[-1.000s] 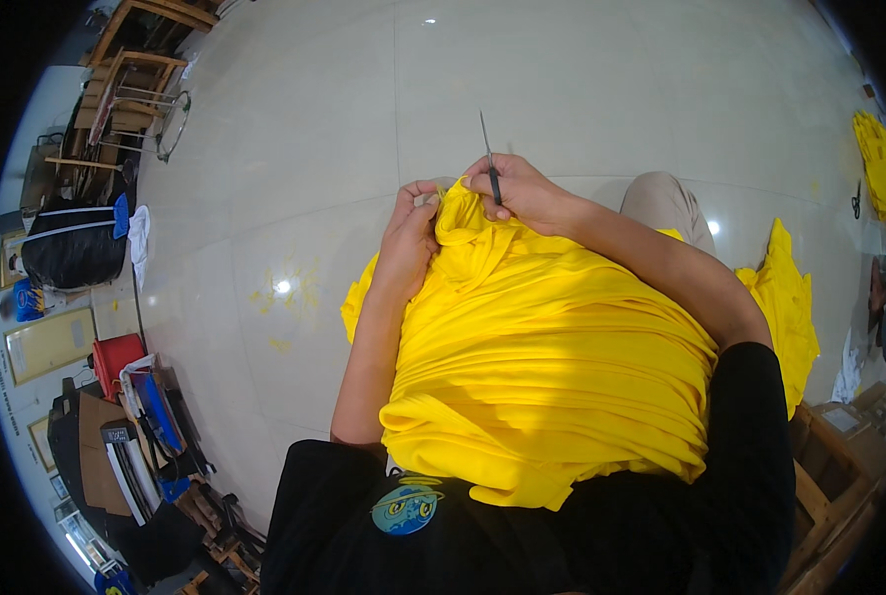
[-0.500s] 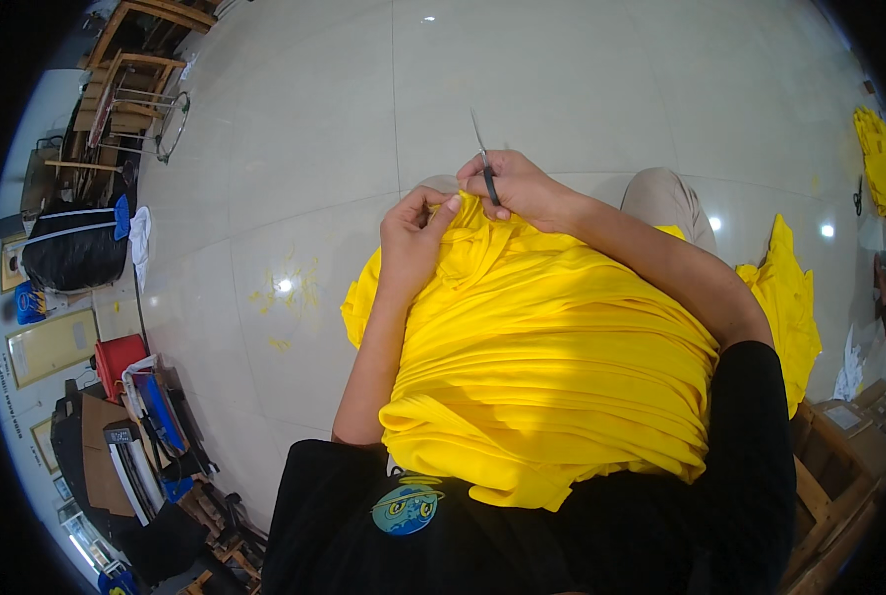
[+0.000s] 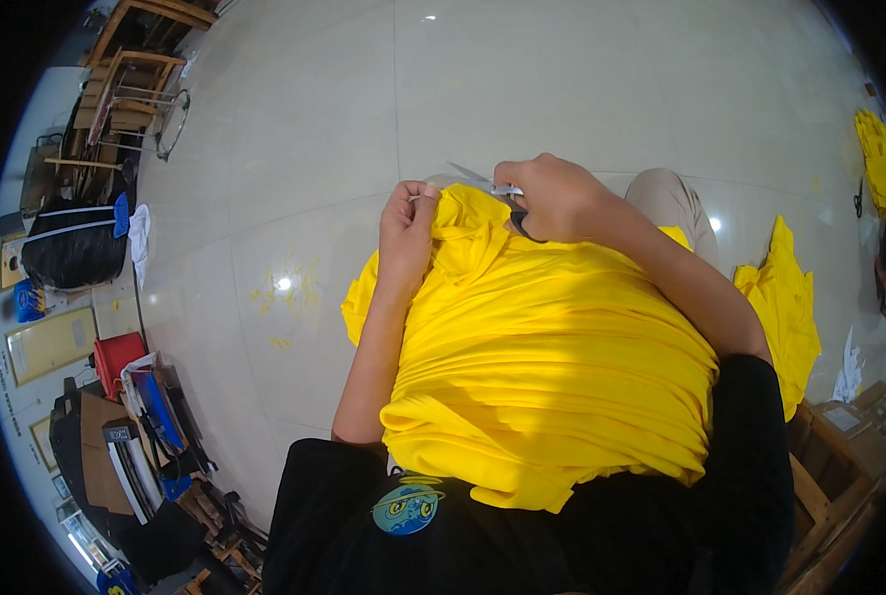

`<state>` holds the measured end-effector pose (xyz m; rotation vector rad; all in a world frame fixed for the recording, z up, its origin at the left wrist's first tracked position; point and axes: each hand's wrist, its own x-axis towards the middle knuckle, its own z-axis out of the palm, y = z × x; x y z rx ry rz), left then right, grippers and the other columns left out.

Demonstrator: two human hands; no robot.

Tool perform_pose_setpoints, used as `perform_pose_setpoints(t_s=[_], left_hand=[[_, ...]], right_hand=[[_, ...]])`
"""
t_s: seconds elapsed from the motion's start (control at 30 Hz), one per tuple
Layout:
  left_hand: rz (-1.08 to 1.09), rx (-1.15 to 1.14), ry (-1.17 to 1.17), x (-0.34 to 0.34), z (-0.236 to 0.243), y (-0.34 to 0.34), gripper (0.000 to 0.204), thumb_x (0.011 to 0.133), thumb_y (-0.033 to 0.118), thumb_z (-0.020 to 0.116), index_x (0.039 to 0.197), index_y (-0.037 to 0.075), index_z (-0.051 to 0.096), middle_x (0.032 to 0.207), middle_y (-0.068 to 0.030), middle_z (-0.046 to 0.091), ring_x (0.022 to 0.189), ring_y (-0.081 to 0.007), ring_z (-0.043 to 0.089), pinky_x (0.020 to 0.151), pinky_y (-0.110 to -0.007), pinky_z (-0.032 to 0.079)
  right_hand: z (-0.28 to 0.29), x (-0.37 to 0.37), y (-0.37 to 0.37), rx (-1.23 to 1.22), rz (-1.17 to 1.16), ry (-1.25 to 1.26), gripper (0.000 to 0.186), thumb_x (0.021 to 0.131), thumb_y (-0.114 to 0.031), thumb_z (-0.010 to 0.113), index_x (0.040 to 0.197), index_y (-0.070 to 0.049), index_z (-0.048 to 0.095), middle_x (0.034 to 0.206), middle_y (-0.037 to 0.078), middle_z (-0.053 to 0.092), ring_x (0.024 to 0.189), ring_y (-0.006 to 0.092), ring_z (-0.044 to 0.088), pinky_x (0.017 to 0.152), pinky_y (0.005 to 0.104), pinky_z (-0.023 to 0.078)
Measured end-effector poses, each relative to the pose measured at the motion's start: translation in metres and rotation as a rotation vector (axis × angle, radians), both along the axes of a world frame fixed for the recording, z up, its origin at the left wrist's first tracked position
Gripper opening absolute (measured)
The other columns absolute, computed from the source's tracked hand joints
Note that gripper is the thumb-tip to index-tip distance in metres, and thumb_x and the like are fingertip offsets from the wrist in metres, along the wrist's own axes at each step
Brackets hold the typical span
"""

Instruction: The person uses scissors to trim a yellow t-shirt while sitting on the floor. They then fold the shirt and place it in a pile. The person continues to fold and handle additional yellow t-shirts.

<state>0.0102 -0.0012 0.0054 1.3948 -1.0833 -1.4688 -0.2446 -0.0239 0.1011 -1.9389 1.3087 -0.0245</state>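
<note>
A large heap of yellow fabric [image 3: 552, 367] lies in folds across my lap. At its far left end, my left hand [image 3: 409, 220] pinches the edge of the cloth between thumb and fingers. Across from it, my right hand [image 3: 562, 198] grips a pair of scissors [image 3: 507, 189] with dark handles. The metal blades point left toward my left hand, just beyond the cloth's far edge. How far the blades are parted is hard to make out, and my right fingers partly cover the handles.
Yellow scraps [image 3: 289, 288] litter the tiled floor on the left. More yellow cloth [image 3: 782, 317] hangs at my right, with another yellow pile [image 3: 879, 164] and dark scissors [image 3: 857, 198] farther off. Cardboard boxes [image 3: 852, 426] stand at the lower right; a black bag [image 3: 78, 246] lies at the left.
My right hand has moved right and turned, so the scissors now point left instead of away from me. My left hand has shifted slightly left, still pinching the cloth.
</note>
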Motion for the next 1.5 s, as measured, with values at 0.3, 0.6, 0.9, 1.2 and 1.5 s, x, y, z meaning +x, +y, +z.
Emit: perform_pose_setpoints(t_s=[0.3, 0.6, 0.9, 1.2, 1.5], left_hand=[[0.02, -0.072, -0.185, -0.008, 0.012, 0.004, 0.019, 0.117, 0.026, 0.064, 0.114, 0.008, 0.061, 0.08, 0.0056, 0.063, 0.068, -0.0004, 0.049, 0.058, -0.022, 0.037], [-0.002, -0.134, -0.243, -0.011, 0.015, 0.005, 0.02, 0.117, 0.027, 0.064, 0.111, 0.008, 0.06, 0.077, 0.0083, 0.056, 0.066, 0.0001, 0.04, 0.056, -0.023, 0.03], [-0.05, -0.243, -0.319, -0.014, 0.011, 0.008, 0.02, 0.117, 0.023, 0.064, 0.109, 0.005, 0.059, 0.078, 0.0065, 0.052, 0.07, -0.0031, 0.039, 0.059, -0.025, 0.033], [-0.099, -0.368, -0.54, -0.022, 0.022, 0.01, 0.017, 0.115, 0.016, 0.063, 0.105, 0.002, 0.058, 0.071, -0.0074, 0.049, 0.065, -0.0145, 0.04, 0.06, -0.032, 0.04], [-0.106, -0.354, -0.551, -0.02, 0.021, 0.01, 0.015, 0.114, 0.013, 0.063, 0.105, 0.002, 0.058, 0.071, -0.0119, 0.052, 0.064, -0.0193, 0.041, 0.061, -0.035, 0.042]], right_hand=[[0.004, 0.009, 0.011, -0.131, 0.062, 0.123, 0.02, 0.086, -0.011, 0.08, 0.104, -0.001, 0.079, 0.103, 0.021, 0.08, 0.103, 0.0406, 0.078, 0.087, 0.0484, 0.064], [0.009, 0.008, 0.019, -0.222, 0.087, 0.091, 0.017, 0.084, -0.008, 0.077, 0.098, 0.002, 0.079, 0.098, 0.022, 0.079, 0.098, 0.0401, 0.078, 0.085, 0.0482, 0.064], [0.001, 0.019, 0.02, -0.284, 0.102, 0.095, 0.014, 0.085, -0.003, 0.076, 0.099, 0.001, 0.078, 0.096, 0.022, 0.079, 0.093, 0.041, 0.078, 0.082, 0.0489, 0.064], [-0.014, 0.029, 0.025, -0.426, 0.073, 0.012, 0.007, 0.087, -0.001, 0.073, 0.091, 0.002, 0.078, 0.083, 0.021, 0.076, 0.081, 0.0402, 0.078, 0.071, 0.0492, 0.064], [-0.02, 0.03, 0.026, -0.497, 0.101, 0.009, 0.007, 0.086, -0.001, 0.072, 0.089, 0.001, 0.078, 0.083, 0.02, 0.076, 0.081, 0.0392, 0.078, 0.069, 0.0486, 0.063]])
